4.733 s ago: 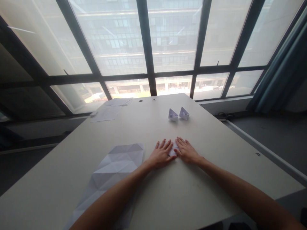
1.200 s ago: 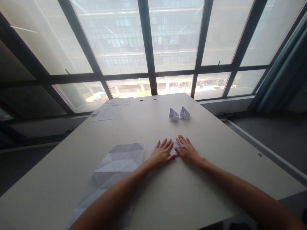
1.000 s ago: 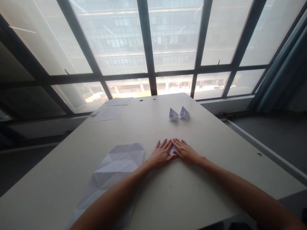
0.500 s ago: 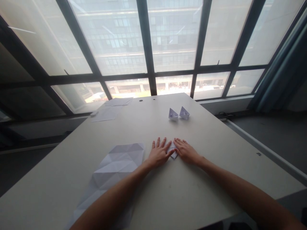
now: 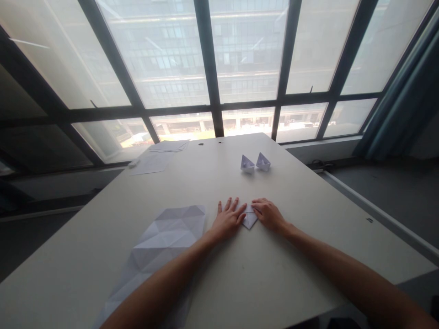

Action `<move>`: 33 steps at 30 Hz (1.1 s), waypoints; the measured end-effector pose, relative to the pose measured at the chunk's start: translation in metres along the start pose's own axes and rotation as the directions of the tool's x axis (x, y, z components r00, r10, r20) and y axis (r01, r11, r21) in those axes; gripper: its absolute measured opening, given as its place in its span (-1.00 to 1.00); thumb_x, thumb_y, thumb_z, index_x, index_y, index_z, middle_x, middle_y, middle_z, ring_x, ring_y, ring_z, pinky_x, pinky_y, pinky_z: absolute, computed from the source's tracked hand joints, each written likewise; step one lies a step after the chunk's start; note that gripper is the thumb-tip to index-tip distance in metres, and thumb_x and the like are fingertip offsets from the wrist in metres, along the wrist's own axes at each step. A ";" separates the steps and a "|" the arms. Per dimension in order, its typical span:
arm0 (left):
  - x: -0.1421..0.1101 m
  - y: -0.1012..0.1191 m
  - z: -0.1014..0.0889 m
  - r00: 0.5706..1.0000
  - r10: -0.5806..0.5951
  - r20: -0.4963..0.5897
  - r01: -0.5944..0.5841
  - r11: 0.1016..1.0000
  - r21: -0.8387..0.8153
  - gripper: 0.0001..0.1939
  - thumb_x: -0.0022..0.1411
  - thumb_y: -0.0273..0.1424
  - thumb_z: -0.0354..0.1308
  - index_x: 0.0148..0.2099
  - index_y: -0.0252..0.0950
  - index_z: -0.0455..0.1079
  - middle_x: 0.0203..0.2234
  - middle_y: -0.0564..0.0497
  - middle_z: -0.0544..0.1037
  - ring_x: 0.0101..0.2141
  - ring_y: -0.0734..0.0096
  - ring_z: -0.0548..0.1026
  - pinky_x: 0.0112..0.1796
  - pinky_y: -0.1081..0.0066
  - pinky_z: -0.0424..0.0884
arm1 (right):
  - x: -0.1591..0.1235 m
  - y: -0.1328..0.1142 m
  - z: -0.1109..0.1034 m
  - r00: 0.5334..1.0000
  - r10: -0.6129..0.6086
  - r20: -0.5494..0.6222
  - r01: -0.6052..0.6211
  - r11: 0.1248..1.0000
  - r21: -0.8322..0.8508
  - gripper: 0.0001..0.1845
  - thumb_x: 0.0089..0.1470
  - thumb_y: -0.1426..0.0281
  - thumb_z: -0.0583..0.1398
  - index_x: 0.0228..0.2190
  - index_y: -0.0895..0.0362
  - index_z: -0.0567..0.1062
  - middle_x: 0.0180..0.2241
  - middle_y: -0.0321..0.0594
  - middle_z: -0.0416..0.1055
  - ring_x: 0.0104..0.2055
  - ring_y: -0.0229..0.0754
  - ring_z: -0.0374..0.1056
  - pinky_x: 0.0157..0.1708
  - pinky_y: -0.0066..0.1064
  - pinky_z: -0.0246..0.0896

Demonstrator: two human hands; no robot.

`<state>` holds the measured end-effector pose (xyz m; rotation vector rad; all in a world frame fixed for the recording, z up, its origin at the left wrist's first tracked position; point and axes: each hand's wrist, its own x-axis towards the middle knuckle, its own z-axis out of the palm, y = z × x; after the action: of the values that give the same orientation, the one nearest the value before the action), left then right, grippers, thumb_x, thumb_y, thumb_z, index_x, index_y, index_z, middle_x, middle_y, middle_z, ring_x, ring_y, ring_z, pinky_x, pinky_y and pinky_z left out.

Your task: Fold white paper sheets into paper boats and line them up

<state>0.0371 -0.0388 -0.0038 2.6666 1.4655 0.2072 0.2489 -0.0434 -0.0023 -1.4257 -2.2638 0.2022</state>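
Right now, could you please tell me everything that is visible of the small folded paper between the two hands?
The small folded paper is white and looks flat, lying on the white table. Its near end narrows to a point towards the person. One line crosses it, and fainter creases show below. The left hand covers its left side with spread fingers; the right hand has bent fingers at its upper right. Its full outline is hidden.
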 end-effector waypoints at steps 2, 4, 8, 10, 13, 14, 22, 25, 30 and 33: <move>0.000 0.001 0.001 1.000 0.006 -0.022 -0.006 1.000 0.010 -0.45 0.41 -0.04 -0.38 0.36 0.06 0.01 0.36 -0.01 -0.01 0.34 -0.04 -0.15 0.19 -0.25 -0.31 | 0.000 0.000 -0.002 1.000 0.000 -0.018 0.000 1.000 0.005 -0.69 0.25 0.40 0.04 -0.14 0.09 0.56 -0.03 -0.16 0.47 0.04 -0.13 0.31 0.10 -0.33 0.13; 0.000 0.002 0.001 0.998 0.013 -0.056 -0.011 0.999 0.036 -0.49 0.42 -0.08 -0.33 0.34 0.04 0.06 0.36 -0.01 0.01 0.34 -0.01 -0.15 0.20 -0.24 -0.34 | -0.001 0.001 -0.003 1.000 -0.002 -0.028 0.002 1.000 0.011 -0.70 0.24 0.40 0.05 -0.16 0.10 0.56 -0.07 -0.15 0.48 0.00 -0.13 0.31 0.07 -0.33 0.15; -0.002 0.010 -0.002 0.990 0.038 -0.138 -0.024 0.995 0.097 -0.58 0.42 -0.20 -0.20 0.23 -0.04 0.23 0.32 -0.03 0.08 0.31 0.04 -0.07 0.23 -0.15 -0.31 | -0.001 0.001 -0.003 1.000 0.008 -0.027 -0.008 1.000 0.010 -0.72 0.25 0.39 0.05 -0.17 0.11 0.56 -0.11 -0.14 0.48 -0.02 -0.13 0.31 0.04 -0.34 0.15; -0.003 0.014 -0.007 0.985 0.035 -0.168 -0.018 0.995 0.102 -0.62 0.41 -0.26 -0.16 0.17 -0.07 0.29 0.26 -0.05 0.19 0.26 0.07 0.06 0.23 -0.08 -0.17 | -0.001 0.002 -0.003 1.000 0.014 -0.027 -0.013 1.000 0.007 -0.73 0.24 0.39 0.06 -0.17 0.11 0.55 -0.12 -0.14 0.48 -0.03 -0.13 0.30 0.03 -0.35 0.15; -0.004 0.017 -0.013 0.987 0.013 -0.158 -0.002 0.997 0.071 -0.67 0.39 -0.31 -0.12 0.12 -0.11 0.33 0.10 -0.08 0.35 0.10 0.12 0.26 0.13 0.06 0.12 | -0.001 0.002 -0.003 0.999 0.023 -0.032 -0.023 1.000 0.004 -0.75 0.23 0.39 0.09 -0.18 0.10 0.55 -0.15 -0.15 0.47 -0.05 -0.12 0.30 0.00 -0.37 0.16; -0.004 0.017 -0.015 0.989 0.009 -0.145 0.000 0.998 0.060 -0.68 0.39 -0.32 -0.12 0.10 -0.12 0.34 0.04 -0.09 0.38 0.05 0.13 0.29 0.07 0.11 0.20 | -0.002 0.002 -0.003 0.999 0.028 -0.032 -0.028 1.000 0.001 -0.76 0.23 0.39 0.09 -0.18 0.10 0.55 -0.16 -0.15 0.47 -0.05 -0.12 0.30 0.00 -0.37 0.16; 0.000 0.011 -0.012 0.979 0.005 -0.202 -0.002 1.000 0.013 -0.70 0.38 -0.26 -0.07 0.06 -0.18 0.37 -0.03 -0.09 0.42 -0.04 0.19 0.36 -0.04 0.23 0.30 | -0.005 0.001 -0.001 0.995 0.087 -0.047 -0.085 0.995 0.052 -0.80 0.15 0.39 0.19 -0.19 0.11 0.56 -0.19 -0.15 0.46 -0.10 -0.14 0.34 -0.08 -0.42 0.19; -0.001 0.010 -0.009 0.975 -0.003 -0.221 0.001 1.000 -0.008 -0.67 0.37 -0.20 -0.04 0.08 -0.17 0.36 -0.01 -0.10 0.42 -0.01 0.19 0.38 0.04 0.19 0.25 | -0.004 0.002 -0.001 0.993 0.111 -0.048 -0.106 0.990 0.095 -0.81 0.12 0.38 0.22 -0.20 0.12 0.56 -0.21 -0.16 0.46 -0.15 -0.16 0.36 -0.14 -0.43 0.20; -0.002 0.008 -0.004 0.976 -0.007 -0.218 0.008 1.000 0.003 -0.61 0.33 -0.19 0.03 0.16 -0.14 0.29 0.09 -0.11 0.36 0.16 0.06 0.23 0.12 0.06 0.14 | -0.004 0.002 0.000 0.988 0.147 -0.043 -0.138 0.977 0.161 -0.82 0.08 0.39 0.23 -0.25 0.12 0.58 -0.23 -0.17 0.48 -0.23 -0.19 0.39 -0.20 -0.44 0.20; -0.001 0.006 0.000 0.978 0.006 -0.208 -0.007 1.000 -0.006 -0.58 0.33 -0.19 0.03 0.19 -0.13 0.26 0.13 -0.11 0.34 0.19 0.03 0.20 0.13 0.01 0.12 | -0.004 0.002 0.000 0.985 0.167 -0.049 -0.153 0.965 0.213 -0.81 0.04 0.40 0.23 -0.26 0.13 0.59 -0.27 -0.16 0.50 -0.27 -0.19 0.40 -0.22 -0.43 0.22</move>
<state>0.0411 -0.0430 -0.0032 2.7139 1.5065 0.5047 0.2521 -0.0462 -0.0038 -1.4800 -2.0085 0.4244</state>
